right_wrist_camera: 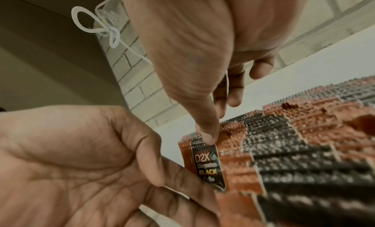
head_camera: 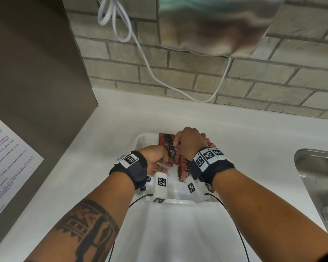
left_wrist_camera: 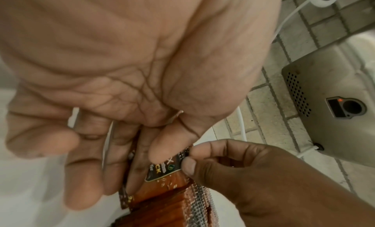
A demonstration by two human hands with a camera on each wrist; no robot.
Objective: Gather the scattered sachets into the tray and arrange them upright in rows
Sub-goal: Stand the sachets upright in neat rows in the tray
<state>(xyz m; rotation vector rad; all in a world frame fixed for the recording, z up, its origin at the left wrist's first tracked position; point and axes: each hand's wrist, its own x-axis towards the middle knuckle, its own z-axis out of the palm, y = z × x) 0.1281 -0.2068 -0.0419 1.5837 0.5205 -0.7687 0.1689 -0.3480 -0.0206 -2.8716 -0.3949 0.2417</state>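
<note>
From the head view, the white tray (head_camera: 140, 140) at frame centre holds packed rows (head_camera: 166, 139) of sachets; both hands meet over one sachet (head_camera: 173, 155).

Left wrist view: the left hand (left_wrist_camera: 121, 79) fingers curl behind it — thumb pressed on its face.

Right wrist view: the right hand (right_wrist_camera: 192, 57) pinches its crimped top edge, probably the best hold on something so light, thin and floppy. The tray floor is hidden.
</note>
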